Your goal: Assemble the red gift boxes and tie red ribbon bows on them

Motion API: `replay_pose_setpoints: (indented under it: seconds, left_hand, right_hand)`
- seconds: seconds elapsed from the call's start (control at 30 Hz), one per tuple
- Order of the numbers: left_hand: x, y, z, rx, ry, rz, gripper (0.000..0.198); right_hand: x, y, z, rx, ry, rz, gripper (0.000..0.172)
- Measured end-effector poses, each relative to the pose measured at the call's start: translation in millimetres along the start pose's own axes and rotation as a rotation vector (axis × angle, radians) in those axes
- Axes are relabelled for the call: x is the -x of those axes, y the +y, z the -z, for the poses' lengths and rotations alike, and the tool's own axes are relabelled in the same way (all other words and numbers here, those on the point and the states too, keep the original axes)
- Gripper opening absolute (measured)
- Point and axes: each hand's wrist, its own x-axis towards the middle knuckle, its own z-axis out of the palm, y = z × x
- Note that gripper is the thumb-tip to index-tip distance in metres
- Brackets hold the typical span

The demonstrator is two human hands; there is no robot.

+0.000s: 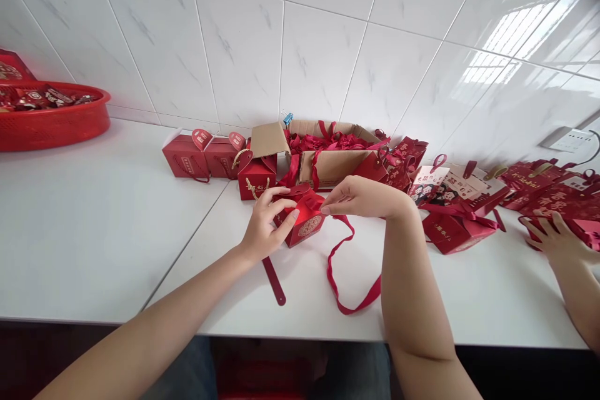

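A small red gift box [307, 225] with a gold round pattern sits on the white table [94, 231] in front of me. My left hand [265, 225] grips its left side, fingers curled over the top flap. My right hand [360, 197] pinches a red ribbon [344, 275] at the box's top right. The ribbon loops down toward the table's front edge. A separate dark red strip [274, 281] lies by my left wrist.
Three finished red boxes [187, 155] stand behind. A cardboard box [328, 150] holds several red ribbons. Flat red boxes [544, 190] pile at the right, where another person's hand [557, 240] rests. A red basket [51, 115] sits far left.
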Motion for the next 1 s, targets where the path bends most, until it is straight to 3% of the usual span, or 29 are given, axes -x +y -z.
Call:
replay_pose_setpoints:
  seconds: [0.23, 0.47, 1.0]
  left_hand:
    - [0.2, 1.6, -0.1, -0.009, -0.002, 0.003, 0.012]
    - [-0.4, 2.2, 1.2, -0.022, -0.015, 0.008, 0.012]
    - [-0.3, 3.1, 1.4, -0.021, -0.021, 0.006, 0.013]
  right_hand:
    - [7.5, 3.4, 3.9, -0.046, 0.047, -0.009, 0.032]
    - [-0.1, -3.8, -0.9, -0.034, -0.018, 0.029, 0.028]
    - [0.5, -5.1, -3.2, 0.019, 0.061, 0.008, 0.047]
